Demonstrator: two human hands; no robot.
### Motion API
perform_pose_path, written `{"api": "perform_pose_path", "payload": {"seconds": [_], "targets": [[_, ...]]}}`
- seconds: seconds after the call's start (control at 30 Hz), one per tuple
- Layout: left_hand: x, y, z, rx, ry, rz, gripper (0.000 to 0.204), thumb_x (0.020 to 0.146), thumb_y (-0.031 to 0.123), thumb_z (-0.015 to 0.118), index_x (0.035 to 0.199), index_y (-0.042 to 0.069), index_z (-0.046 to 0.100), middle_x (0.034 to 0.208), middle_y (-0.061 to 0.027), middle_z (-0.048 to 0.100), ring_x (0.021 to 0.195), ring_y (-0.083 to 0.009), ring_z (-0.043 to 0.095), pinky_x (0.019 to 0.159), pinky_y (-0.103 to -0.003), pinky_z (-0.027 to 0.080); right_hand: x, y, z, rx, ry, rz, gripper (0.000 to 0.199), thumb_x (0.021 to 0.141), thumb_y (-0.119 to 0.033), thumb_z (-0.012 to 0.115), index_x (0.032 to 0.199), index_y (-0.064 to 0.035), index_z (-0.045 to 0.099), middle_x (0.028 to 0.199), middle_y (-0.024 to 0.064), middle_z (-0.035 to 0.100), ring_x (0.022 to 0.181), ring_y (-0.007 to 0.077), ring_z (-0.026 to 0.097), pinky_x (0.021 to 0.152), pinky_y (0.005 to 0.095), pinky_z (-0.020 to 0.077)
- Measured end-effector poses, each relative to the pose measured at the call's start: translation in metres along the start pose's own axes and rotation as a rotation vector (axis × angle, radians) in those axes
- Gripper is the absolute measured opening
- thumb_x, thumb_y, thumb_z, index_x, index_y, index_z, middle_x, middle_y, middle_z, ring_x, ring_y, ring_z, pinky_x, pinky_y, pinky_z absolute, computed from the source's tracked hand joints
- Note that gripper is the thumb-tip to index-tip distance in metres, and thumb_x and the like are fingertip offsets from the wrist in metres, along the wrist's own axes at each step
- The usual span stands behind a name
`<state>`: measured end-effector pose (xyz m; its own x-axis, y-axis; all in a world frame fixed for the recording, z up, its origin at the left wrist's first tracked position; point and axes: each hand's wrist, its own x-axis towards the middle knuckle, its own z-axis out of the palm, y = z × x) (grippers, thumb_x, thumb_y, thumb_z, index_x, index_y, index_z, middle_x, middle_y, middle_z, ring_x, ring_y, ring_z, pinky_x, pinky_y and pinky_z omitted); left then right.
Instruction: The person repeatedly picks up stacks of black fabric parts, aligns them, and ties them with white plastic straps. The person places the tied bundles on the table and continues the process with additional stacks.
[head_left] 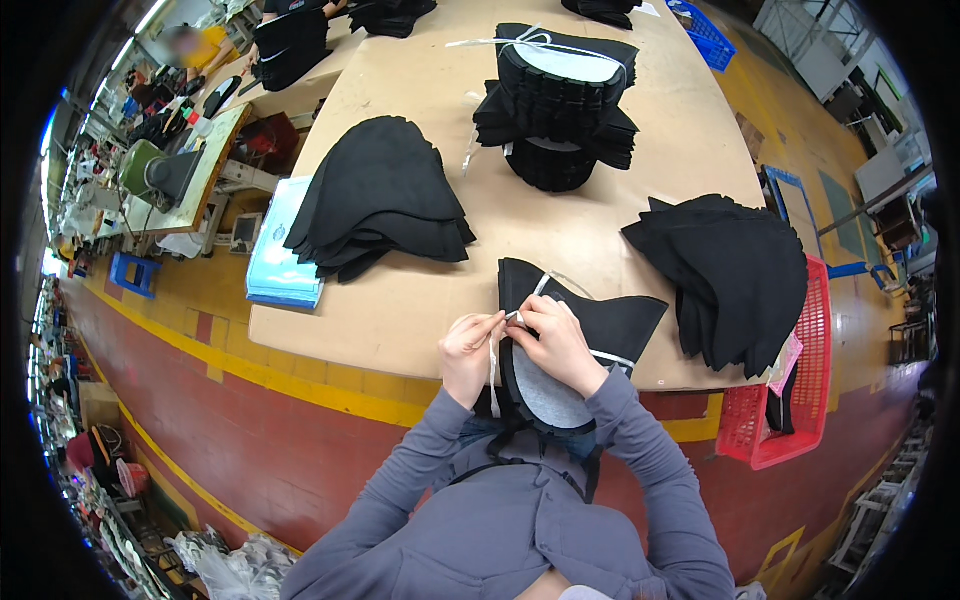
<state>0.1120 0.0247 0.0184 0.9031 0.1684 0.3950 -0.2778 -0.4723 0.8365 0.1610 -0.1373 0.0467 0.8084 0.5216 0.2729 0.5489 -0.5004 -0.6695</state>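
At the table's near edge lies a bundle of black fabric pieces with a grey rounded face toward me. A white tie strip runs around it. My left hand pinches the strip at the bundle's upper left side. Close beside it, my right hand also grips the strip, fingertips almost touching the left ones. Whether a knot sits between the fingers is hidden. Farther back, tied black bundles are stacked, a white bow on the top one.
Loose black pieces lie in a left pile and a right pile on the brown table. A light blue packet sits under the left pile's edge. A red basket stands at the right edge, a blue crate beyond.
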Motion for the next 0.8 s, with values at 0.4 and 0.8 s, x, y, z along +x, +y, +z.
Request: {"api": "perform_pose_path", "payload": {"seconds": [0.4, 0.8], "targets": [[0.005, 0.003, -0.001, 0.027, -0.004, 0.047, 0.023, 0.077, -0.003, 0.070, 0.100, 0.000, 0.073, 0.085, -0.0133, 0.069, 0.081, -0.0268, 0.066, 0.072, -0.033, 0.052, 0.002, 0.007, -0.003, 0.090, -0.029, 0.017, 0.012, 0.084, -0.013, 0.067, 0.086, -0.0015, 0.064, 0.086, 0.0099, 0.057, 0.080, 0.0290, 0.059, 0.070, 0.0384, 0.0458], [0.007, -0.004, -0.016, 0.044, -0.402, -0.116, 0.011, 0.091, 0.008, 0.062, 0.098, 0.001, 0.066, 0.090, -0.0072, 0.062, 0.089, -0.0222, 0.058, 0.080, -0.033, 0.047, -0.006, 0.002, -0.001, -0.014, -0.015, -0.035, 0.012, 0.086, -0.008, 0.063, 0.094, -0.0013, 0.058, 0.096, 0.0127, 0.054, 0.085, 0.0327, 0.055, 0.072, 0.0399, 0.0451]]}}
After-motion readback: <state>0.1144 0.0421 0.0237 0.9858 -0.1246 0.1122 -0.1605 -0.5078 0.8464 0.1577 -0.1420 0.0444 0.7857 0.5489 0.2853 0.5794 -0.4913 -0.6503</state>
